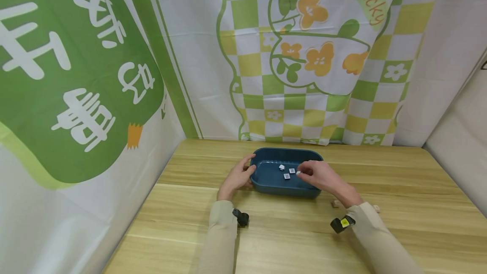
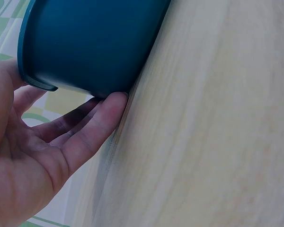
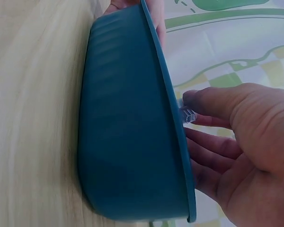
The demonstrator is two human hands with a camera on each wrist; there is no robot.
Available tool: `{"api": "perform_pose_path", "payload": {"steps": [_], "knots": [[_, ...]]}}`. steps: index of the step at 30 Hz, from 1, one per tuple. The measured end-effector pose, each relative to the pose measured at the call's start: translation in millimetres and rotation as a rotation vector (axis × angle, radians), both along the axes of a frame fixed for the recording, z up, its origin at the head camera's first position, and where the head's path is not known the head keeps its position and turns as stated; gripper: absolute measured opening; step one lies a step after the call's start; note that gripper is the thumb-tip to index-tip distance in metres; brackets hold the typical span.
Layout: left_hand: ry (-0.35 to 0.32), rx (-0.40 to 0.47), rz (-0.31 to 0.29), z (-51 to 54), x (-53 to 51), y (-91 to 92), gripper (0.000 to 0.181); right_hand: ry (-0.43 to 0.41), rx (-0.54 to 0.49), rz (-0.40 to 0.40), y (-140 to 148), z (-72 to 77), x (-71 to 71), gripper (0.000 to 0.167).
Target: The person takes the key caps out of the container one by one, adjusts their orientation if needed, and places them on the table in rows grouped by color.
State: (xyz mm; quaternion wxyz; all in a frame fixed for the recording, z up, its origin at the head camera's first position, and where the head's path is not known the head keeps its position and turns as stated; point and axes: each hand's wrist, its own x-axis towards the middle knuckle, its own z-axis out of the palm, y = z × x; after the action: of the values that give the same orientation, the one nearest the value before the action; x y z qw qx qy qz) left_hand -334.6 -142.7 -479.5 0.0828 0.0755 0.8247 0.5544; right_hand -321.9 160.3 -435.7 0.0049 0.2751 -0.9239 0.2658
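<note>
A dark blue oblong container (image 1: 287,192) stands on the wooden table. My left hand (image 1: 237,176) holds its left end, thumb at the rim and fingers against the outer wall and lower edge in the left wrist view (image 2: 42,151). Above the container's right part, my right hand (image 1: 324,176) pinches a small whitish piece (image 1: 298,172); in the right wrist view this piece (image 3: 187,115) looks partly clear, between thumb and fingers (image 3: 213,142). Small white pieces (image 1: 287,176) lie on the container's floor, left of the right hand.
Small light wooden-looking pieces (image 1: 335,203) lie on the table (image 1: 281,240) beside my right forearm, one (image 1: 376,208) on its far side. Printed cloth (image 1: 201,54) hangs behind the table and along its left side.
</note>
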Motion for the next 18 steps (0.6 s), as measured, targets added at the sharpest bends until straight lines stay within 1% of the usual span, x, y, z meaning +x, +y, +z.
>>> {"api": "perform_pose_path", "payload": {"steps": [6,11,14,18], "knots": [[0.004,0.008,0.000,0.1,0.6,0.3,0.049,-0.007,0.007,-0.028,8,4.8,5.1,0.017],[0.003,0.014,-0.007,0.9,1.0,0.5,0.051,-0.011,-0.002,-0.027,18,7.8,9.9,0.016],[-0.001,0.010,-0.002,0.5,0.9,0.3,0.050,0.011,-0.028,-0.028,24,9.8,12.3,0.016],[-0.005,0.012,0.000,0.0,0.9,0.3,0.050,0.073,-0.077,-0.032,31,13.6,14.5,0.014]]}}
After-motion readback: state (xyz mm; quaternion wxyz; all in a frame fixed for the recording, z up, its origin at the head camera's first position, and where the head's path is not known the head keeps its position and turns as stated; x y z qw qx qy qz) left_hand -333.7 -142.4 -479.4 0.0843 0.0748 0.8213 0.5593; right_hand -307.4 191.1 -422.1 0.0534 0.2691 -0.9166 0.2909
